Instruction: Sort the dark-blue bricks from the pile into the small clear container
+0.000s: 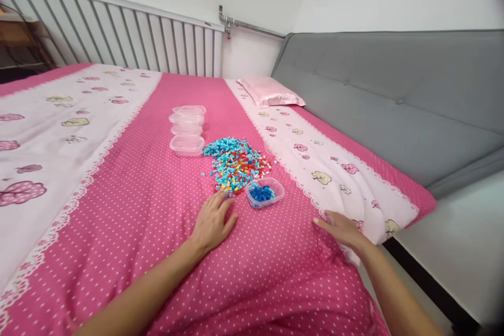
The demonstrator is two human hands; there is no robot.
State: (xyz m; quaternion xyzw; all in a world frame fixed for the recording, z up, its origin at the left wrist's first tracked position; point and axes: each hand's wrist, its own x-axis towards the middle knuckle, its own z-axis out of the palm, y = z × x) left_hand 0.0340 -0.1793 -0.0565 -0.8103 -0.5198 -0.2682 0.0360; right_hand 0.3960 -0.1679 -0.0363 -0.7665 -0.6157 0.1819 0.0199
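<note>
A heap of small toy bricks point(236, 163) in light blue, red, yellow and white lies loose on the pink dotted bedsheet point(157, 236). Against its front edge, my left hand point(212, 220) rests palm down with fingers stretched out; the fingertips are close to the nearest bricks, and whether they touch is unclear. A clear plastic box point(279, 191) beside the heap holds dark blue bricks point(261, 193). My right hand point(343, 229) is to the right of that box, apart from it, with its thumb out and fingers extended. Nothing shows in its grasp, though some fingers are partly hidden.
Several clear plastic boxes point(186, 151) stand in a row behind and left of the heap. A pink pillow point(271, 93) lies farther back. The grey padded headboard point(394, 79) runs along the right, and a white railing point(134, 26) borders the far side.
</note>
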